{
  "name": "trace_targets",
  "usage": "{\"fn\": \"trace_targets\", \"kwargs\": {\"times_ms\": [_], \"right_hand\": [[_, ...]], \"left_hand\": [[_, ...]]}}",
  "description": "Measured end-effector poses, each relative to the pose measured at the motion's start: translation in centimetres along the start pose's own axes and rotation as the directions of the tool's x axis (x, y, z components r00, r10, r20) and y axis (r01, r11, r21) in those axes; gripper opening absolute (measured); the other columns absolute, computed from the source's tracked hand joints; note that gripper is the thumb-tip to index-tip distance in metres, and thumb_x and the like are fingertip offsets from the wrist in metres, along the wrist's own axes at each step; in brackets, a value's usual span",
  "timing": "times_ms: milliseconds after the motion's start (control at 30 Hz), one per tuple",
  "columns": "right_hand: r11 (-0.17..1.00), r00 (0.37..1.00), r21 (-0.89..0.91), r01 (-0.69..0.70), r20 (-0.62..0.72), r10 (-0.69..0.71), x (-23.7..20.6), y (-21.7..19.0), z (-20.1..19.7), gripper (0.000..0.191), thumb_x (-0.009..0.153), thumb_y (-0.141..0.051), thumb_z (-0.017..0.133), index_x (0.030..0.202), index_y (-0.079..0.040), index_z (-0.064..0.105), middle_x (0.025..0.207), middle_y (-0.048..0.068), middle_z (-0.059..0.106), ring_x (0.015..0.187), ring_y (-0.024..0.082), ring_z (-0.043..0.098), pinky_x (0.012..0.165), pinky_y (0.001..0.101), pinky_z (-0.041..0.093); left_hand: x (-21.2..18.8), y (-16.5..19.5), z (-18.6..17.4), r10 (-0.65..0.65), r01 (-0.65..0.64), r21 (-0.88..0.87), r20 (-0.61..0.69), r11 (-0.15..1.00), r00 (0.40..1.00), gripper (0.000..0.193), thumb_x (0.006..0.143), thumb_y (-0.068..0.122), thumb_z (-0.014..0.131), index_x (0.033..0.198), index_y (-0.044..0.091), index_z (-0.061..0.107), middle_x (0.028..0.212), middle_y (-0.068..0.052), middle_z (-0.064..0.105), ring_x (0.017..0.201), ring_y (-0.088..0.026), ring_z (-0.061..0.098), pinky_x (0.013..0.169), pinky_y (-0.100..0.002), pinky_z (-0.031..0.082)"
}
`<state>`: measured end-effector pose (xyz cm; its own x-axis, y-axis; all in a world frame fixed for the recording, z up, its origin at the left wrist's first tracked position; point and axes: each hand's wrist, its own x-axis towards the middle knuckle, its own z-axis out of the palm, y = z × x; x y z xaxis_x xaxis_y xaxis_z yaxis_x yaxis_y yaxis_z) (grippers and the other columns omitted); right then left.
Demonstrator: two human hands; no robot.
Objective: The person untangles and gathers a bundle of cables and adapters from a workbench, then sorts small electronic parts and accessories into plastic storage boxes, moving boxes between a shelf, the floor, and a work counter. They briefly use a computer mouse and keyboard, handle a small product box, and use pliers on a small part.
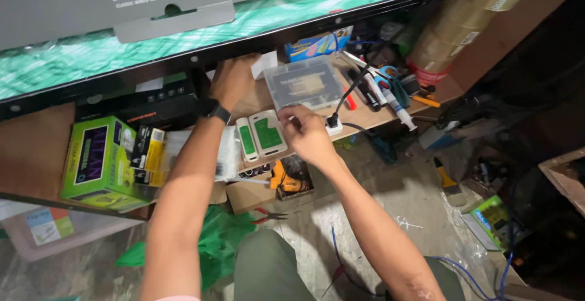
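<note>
- Right hand (pixel 308 131): fingers pinched at the top right corner of the larger of two white units with green faces, the cable tester main unit (pixel 268 133); the grip looks like a fingertip hold on its edge, not a full grasp
- Left hand (pixel 231 80): reaching back under the overhanging shelf, fingers curled by a white slip of paper (pixel 263 64); whether it actually grips anything cannot be told from here
- Location: the main unit lies flat on the wooden shelf (pixel 365 118), its smaller companion unit (pixel 247 139) just beside it on the left, a clear plastic parts box (pixel 303 83) just behind
- Handling, as judged: a rigid plastic housing, likely light, smooth sided and so a little slippery; stiff enough to lift by one end
- Where to hold: across the long sides with thumb opposite fingers, keeping off the green face; the corner pinch now in use would let it swing
- Hazard: a black plug and cord (pixel 341 107) sits just right of the right hand, with pens and markers (pixel 381 91) beyond; a careless lift could snag the cord
- A green box (pixel 100 161) stands well apart to the left
</note>
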<state>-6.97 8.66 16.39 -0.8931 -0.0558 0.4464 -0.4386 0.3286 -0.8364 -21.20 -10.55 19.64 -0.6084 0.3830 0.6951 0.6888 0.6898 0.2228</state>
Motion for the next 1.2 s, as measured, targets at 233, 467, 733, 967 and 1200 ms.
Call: {"fn": "trace_targets", "kwargs": {"times_ms": [233,467,733,967,1200], "right_hand": [[0.983,0.987,0.091,-0.159,0.030,0.157,-0.1,1.0,1.3,0.016,0.095,-0.006,0.064,0.108,-0.003,0.072,0.078,0.004,0.069,0.068,0.007,0.058,0.063,0.0251,0.050],[0.987,0.994,0.121,-0.103,0.056,0.097,-0.5,0.4,1.7,0.017,0.094,-0.006,0.064,0.108,-0.003,0.072,0.083,0.003,0.072,0.068,0.006,0.058,0.063,0.0243,0.049],[0.993,0.993,0.046,-0.111,0.044,0.109,-0.5,-0.6,-0.4,0.017,0.093,-0.006,0.063,0.107,-0.003,0.072,0.085,0.004,0.074,0.070,0.007,0.063,0.066,0.0251,0.052],[0.985,0.990,0.115,-0.129,0.080,0.120,-0.5,-1.3,-1.7,0.019,0.093,-0.005,0.060,0.108,-0.002,0.072,0.086,0.004,0.074,0.075,0.006,0.064,0.070,0.0241,0.054],[0.987,0.969,0.070,-0.142,0.212,0.124,-0.6,-4.8,-4.9,0.016,0.096,-0.010,0.067,0.107,-0.002,0.074,0.080,0.004,0.069,0.071,0.006,0.057,0.064,0.0242,0.049]], "left_hand": [[-3.7,-1.2,-3.1,-0.392,0.392,0.054,0.254,0.918,0.884,0.020,0.081,0.005,0.065,0.096,0.008,0.079,0.097,-0.021,0.073,0.094,-0.040,0.071,0.082,-0.047,0.057],[-5.7,-2.6,1.6,-0.357,0.240,0.447,0.197,0.862,0.913,0.020,0.096,0.010,0.059,0.096,0.006,0.078,0.095,-0.024,0.074,0.085,-0.041,0.073,0.074,-0.049,0.059],[-0.7,-3.0,0.3,-0.404,0.381,0.345,-0.007,0.858,0.915,0.025,0.098,0.026,0.062,0.092,0.008,0.078,0.086,-0.021,0.073,0.078,-0.043,0.071,0.068,-0.054,0.057],[-0.2,1.9,-1.1,-0.400,0.381,0.182,0.081,0.906,0.913,0.025,0.090,0.019,0.060,0.109,0.012,0.075,0.095,-0.026,0.072,0.083,-0.047,0.070,0.075,-0.056,0.057],[1.0,2.4,-0.8,-0.620,0.541,0.327,0.223,0.775,0.752,0.039,0.078,0.031,0.074,0.105,0.003,0.075,0.107,-0.032,0.066,0.094,-0.046,0.068,0.080,-0.049,0.057]]}}
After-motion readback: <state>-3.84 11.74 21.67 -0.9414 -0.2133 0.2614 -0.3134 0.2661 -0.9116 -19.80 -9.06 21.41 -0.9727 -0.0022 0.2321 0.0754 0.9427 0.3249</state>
